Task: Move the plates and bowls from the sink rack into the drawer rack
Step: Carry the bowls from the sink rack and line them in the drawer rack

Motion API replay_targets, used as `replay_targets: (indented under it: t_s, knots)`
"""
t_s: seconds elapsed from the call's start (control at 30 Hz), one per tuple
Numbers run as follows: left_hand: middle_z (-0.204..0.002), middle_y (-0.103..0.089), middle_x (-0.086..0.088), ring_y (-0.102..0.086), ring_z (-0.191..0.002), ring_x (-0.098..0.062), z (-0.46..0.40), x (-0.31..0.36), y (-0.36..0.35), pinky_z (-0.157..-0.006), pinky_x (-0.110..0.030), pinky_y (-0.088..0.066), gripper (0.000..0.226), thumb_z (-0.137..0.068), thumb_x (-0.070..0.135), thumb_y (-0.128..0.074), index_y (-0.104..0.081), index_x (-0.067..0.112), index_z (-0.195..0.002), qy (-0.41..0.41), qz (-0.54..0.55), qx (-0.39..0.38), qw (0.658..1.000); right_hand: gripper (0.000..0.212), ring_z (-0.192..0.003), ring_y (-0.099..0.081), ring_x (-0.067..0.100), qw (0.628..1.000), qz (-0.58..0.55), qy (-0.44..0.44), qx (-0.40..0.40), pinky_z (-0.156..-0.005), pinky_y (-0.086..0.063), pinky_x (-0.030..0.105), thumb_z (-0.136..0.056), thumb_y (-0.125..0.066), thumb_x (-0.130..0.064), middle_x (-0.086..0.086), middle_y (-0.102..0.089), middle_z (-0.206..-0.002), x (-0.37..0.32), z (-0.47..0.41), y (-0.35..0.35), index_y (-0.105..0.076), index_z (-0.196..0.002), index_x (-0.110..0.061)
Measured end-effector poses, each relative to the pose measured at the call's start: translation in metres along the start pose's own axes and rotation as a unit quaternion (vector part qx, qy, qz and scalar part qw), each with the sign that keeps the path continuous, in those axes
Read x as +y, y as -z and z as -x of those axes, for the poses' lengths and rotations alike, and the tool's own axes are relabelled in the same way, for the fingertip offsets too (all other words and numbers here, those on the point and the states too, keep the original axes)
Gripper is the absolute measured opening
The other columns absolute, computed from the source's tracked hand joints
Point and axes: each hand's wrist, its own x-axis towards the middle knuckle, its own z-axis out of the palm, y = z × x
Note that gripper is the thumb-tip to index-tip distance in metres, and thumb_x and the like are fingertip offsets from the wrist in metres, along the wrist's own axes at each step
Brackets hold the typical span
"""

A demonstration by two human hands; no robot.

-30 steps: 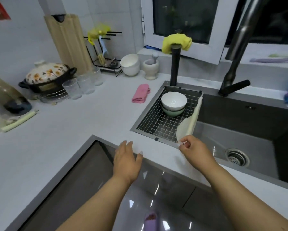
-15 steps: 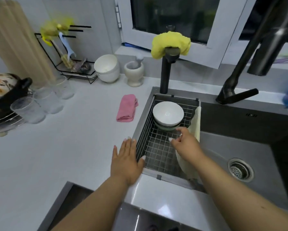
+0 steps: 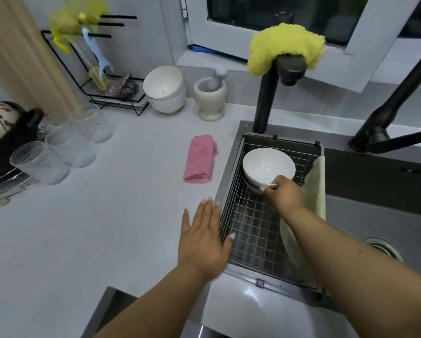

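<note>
A white bowl (image 3: 268, 165) sits stacked on a darker bowl at the far end of the wire sink rack (image 3: 250, 230). My right hand (image 3: 283, 195) reaches into the rack and its fingertips pinch the near rim of the white bowl. A pale plate (image 3: 314, 191) leans on edge against the rack's right side, partly hidden by my right forearm. My left hand (image 3: 203, 237) hovers flat with straight fingers over the counter at the rack's left edge, holding nothing. The drawer rack is out of view.
A pink cloth (image 3: 199, 159) lies on the counter left of the sink. Behind it stand stacked white bowls (image 3: 165, 90) and a mortar (image 3: 210, 98). Glasses (image 3: 65, 145) and a pot are at far left. Two black faucets (image 3: 265, 98) rise behind the sink; the drain (image 3: 382, 247) is at right.
The view has come closer to the sink. My right hand moved forward from the plate's side to the white bowl's rim. My left hand stays flat beside the rack.
</note>
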Motion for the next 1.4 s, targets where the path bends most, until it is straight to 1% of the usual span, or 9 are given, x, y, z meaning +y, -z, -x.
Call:
replay_targets:
  t_s: [0.43,0.57,0.7,0.87,1.07,1.13,1.23,1.3,1.4]
  knots:
    - [-0.16,0.01,0.001,0.016,-0.145,-0.012,-0.001,-0.003,-0.003,-0.118,-0.045,0.01,0.081,-0.082,0.062,0.003,0.008,0.02,-0.152,0.005,0.001,0.0,1.0,0.038,-0.06,-0.047,0.005,0.978,-0.149,0.054,0.138,-0.05,-0.034,0.023,-0.078,-0.074,-0.04,-0.009,-0.052,-0.064,-0.017,0.068,0.046,-0.048,-0.076,-0.013]
    - [-0.158,-0.017,0.005,-0.007,-0.147,-0.012,-0.005,-0.004,0.006,-0.12,-0.04,0.002,0.071,-0.094,0.059,-0.025,-0.015,0.019,-0.152,0.034,0.157,-0.001,0.987,0.037,-0.065,-0.05,0.005,0.975,-0.176,0.077,0.109,-0.051,-0.036,0.02,-0.073,-0.077,-0.042,-0.009,-0.057,-0.068,-0.012,0.109,0.06,-0.052,-0.076,-0.015]
    - [-0.117,-0.064,-0.004,-0.058,-0.113,-0.025,0.002,0.016,0.042,-0.099,-0.041,-0.044,0.038,-0.096,0.046,-0.042,-0.061,0.019,-0.114,0.139,0.539,0.014,0.831,0.037,-0.064,-0.051,0.005,0.974,-0.179,0.11,0.084,-0.048,-0.035,0.012,-0.067,-0.082,-0.041,-0.009,-0.057,-0.068,0.003,0.152,0.064,-0.053,-0.073,-0.018]
    - [-0.123,-0.062,-0.006,-0.06,-0.114,-0.026,0.049,0.062,0.074,-0.089,-0.049,-0.053,0.052,-0.091,0.058,-0.045,-0.053,0.025,-0.13,0.143,0.774,-0.039,0.616,0.042,-0.066,-0.054,0.014,0.971,-0.159,0.166,0.058,-0.055,-0.041,0.025,-0.06,-0.086,-0.039,-0.002,-0.06,-0.07,0.024,0.197,0.068,-0.055,-0.074,-0.013]
    - [-0.115,-0.064,-0.012,-0.065,-0.1,-0.03,0.12,0.101,0.082,-0.073,-0.045,-0.059,0.036,-0.095,0.033,-0.05,-0.052,0.016,-0.127,0.201,0.796,0.002,0.571,0.032,-0.068,-0.052,0.009,0.956,-0.141,0.257,0.001,-0.055,-0.036,0.015,-0.073,-0.074,-0.046,-0.007,-0.059,-0.074,0.044,0.246,0.084,-0.057,-0.078,-0.02]
    - [-0.111,-0.064,-0.013,-0.064,-0.1,-0.032,0.147,0.107,0.081,-0.076,-0.046,-0.058,0.03,-0.095,0.029,-0.049,-0.052,0.014,-0.12,0.231,0.803,0.026,0.548,0.023,-0.074,-0.056,0.008,0.946,-0.186,0.262,-0.031,-0.063,-0.043,0.022,-0.086,-0.06,-0.047,-0.008,-0.059,-0.079,0.051,0.261,0.085,-0.058,-0.099,-0.028]
    - [-0.113,-0.062,-0.014,-0.063,-0.102,-0.035,0.189,0.116,0.08,-0.074,-0.046,-0.058,0.022,-0.095,0.029,-0.047,-0.054,0.015,-0.11,0.251,0.82,0.055,0.512,0.059,-0.08,-0.059,0.011,0.932,-0.268,0.237,-0.061,-0.074,-0.049,0.028,-0.088,-0.048,-0.053,-0.004,-0.057,-0.084,0.057,0.286,0.085,-0.031,-0.14,-0.032]
    - [-0.115,-0.063,-0.015,-0.063,-0.103,-0.035,0.218,0.121,0.077,-0.074,-0.047,-0.058,0.02,-0.095,0.029,-0.045,-0.055,0.015,-0.107,0.257,0.83,0.078,0.489,0.069,-0.083,-0.059,0.012,0.921,-0.313,0.209,-0.097,-0.077,-0.048,0.028,-0.083,-0.048,-0.057,-0.004,-0.057,-0.09,0.058,0.304,0.084,-0.027,-0.143,-0.029]
    - [-0.114,-0.064,-0.015,-0.063,-0.103,-0.035,0.253,0.124,0.074,-0.073,-0.047,-0.057,0.026,-0.096,0.032,-0.044,-0.055,0.015,-0.112,0.266,0.837,0.11,0.465,0.05,-0.086,-0.06,0.013,0.893,-0.373,0.145,-0.208,-0.072,-0.048,0.028,-0.09,-0.047,-0.053,-0.002,-0.057,-0.103,0.054,0.324,0.081,-0.039,-0.132,-0.027]
